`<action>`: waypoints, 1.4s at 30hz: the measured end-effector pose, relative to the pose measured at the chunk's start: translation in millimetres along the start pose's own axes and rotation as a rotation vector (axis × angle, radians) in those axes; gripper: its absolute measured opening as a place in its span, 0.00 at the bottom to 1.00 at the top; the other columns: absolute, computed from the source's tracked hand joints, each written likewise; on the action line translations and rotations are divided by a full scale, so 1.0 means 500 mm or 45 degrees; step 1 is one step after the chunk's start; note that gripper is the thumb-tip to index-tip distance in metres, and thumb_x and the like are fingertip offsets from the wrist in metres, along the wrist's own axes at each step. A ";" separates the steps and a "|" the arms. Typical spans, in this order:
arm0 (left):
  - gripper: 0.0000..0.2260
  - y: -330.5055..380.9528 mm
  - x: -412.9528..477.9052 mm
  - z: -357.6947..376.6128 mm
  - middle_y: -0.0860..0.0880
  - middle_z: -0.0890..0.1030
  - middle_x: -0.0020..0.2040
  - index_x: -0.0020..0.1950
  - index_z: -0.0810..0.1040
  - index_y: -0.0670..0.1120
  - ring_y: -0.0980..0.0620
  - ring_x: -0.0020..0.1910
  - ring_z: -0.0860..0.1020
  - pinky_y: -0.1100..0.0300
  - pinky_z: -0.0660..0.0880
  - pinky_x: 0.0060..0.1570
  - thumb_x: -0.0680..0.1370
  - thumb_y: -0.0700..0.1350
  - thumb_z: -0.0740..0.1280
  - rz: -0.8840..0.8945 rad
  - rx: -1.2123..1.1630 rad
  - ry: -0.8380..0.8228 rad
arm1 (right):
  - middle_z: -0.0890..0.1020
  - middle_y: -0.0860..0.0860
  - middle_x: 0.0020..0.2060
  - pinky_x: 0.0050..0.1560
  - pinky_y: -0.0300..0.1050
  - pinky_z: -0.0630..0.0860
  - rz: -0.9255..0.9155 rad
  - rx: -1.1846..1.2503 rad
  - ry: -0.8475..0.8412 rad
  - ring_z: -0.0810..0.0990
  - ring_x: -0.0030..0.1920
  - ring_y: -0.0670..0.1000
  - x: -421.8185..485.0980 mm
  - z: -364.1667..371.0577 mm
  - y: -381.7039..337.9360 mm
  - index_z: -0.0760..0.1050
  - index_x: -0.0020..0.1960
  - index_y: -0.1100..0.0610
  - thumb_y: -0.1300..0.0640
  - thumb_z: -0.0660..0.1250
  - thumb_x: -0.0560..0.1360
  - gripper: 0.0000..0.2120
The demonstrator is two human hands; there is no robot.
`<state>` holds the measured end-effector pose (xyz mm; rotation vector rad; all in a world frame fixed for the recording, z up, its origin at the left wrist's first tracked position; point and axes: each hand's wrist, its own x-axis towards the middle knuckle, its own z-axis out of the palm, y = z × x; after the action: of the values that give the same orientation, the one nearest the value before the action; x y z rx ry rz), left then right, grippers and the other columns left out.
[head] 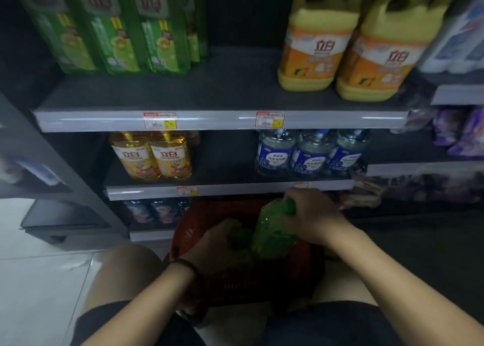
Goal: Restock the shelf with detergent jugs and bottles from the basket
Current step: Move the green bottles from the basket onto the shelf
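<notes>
Nearest, the person's bare knees flank a red basket (188, 230) standing on the floor before the shelving. Left hand (217, 243), a dark band at its wrist, reaches into the basket, fingers curled around a green bottle (239, 238) lying low inside; how firmly they close is blurred and cannot be told. Right hand (311, 214) grips the neck of a second green bottle (272, 233), tilted, its base within the basket. Beyond, the lower shelf (230, 190) bears two amber bottles (152, 157) at left and three blue-labelled clear bottles (306, 154) at right, bare board between. Farther, the upper shelf (209, 120) carries green jugs (110, 31) at left and two yellow jugs (348, 47) at right, well apart.
</notes>
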<state>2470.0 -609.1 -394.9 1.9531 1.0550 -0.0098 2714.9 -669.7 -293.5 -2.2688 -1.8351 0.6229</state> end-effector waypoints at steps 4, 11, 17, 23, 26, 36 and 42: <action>0.43 0.061 -0.049 -0.043 0.60 0.78 0.70 0.75 0.69 0.61 0.62 0.68 0.77 0.57 0.78 0.66 0.62 0.61 0.83 0.244 -0.371 0.196 | 0.81 0.47 0.41 0.45 0.49 0.77 -0.110 -0.073 0.038 0.80 0.45 0.53 -0.025 -0.111 -0.127 0.76 0.46 0.50 0.43 0.74 0.74 0.12; 0.32 0.084 -0.117 -0.163 0.52 0.85 0.63 0.69 0.76 0.54 0.52 0.63 0.83 0.50 0.81 0.61 0.68 0.44 0.85 0.374 -0.633 0.485 | 0.84 0.49 0.37 0.36 0.46 0.78 -0.240 0.127 0.160 0.83 0.38 0.48 -0.028 -0.217 -0.305 0.81 0.42 0.52 0.43 0.79 0.68 0.14; 0.27 0.042 -0.174 -0.285 0.46 0.86 0.62 0.69 0.78 0.46 0.45 0.62 0.85 0.39 0.81 0.63 0.72 0.39 0.81 0.341 -0.766 0.567 | 0.85 0.44 0.55 0.49 0.42 0.80 -0.315 0.513 0.027 0.84 0.52 0.44 0.049 -0.196 -0.345 0.75 0.68 0.47 0.42 0.88 0.59 0.42; 0.21 0.029 -0.206 -0.434 0.45 0.86 0.62 0.68 0.78 0.43 0.45 0.62 0.85 0.45 0.81 0.63 0.77 0.37 0.77 0.386 -0.782 0.657 | 0.85 0.42 0.63 0.64 0.56 0.83 -0.562 0.778 -0.136 0.84 0.64 0.44 0.135 -0.084 -0.405 0.73 0.72 0.44 0.53 0.87 0.64 0.41; 0.22 0.012 -0.209 -0.506 0.45 0.86 0.62 0.70 0.76 0.43 0.45 0.62 0.85 0.49 0.83 0.60 0.77 0.36 0.75 0.418 -0.758 0.704 | 0.87 0.45 0.61 0.63 0.58 0.83 -0.583 0.885 -0.105 0.86 0.61 0.47 0.187 -0.071 -0.465 0.76 0.69 0.47 0.55 0.85 0.66 0.34; 0.20 -0.065 -0.183 -0.693 0.61 0.84 0.60 0.70 0.74 0.58 0.62 0.57 0.83 0.49 0.83 0.59 0.80 0.49 0.74 0.285 -0.376 1.149 | 0.89 0.49 0.56 0.56 0.61 0.86 -0.389 1.105 -0.039 0.89 0.54 0.53 0.395 -0.132 -0.661 0.79 0.65 0.51 0.54 0.87 0.66 0.31; 0.41 -0.121 -0.150 -0.737 0.54 0.72 0.69 0.82 0.57 0.56 0.53 0.66 0.73 0.57 0.73 0.66 0.74 0.56 0.75 0.266 0.126 1.213 | 0.88 0.49 0.57 0.54 0.64 0.86 -0.454 1.149 0.042 0.89 0.54 0.53 0.495 -0.132 -0.757 0.77 0.66 0.50 0.56 0.86 0.68 0.30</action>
<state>2244.0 -384.9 -185.4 2.1730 1.4272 1.0899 2442.9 -333.4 -146.3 -1.3253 -1.4394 1.0526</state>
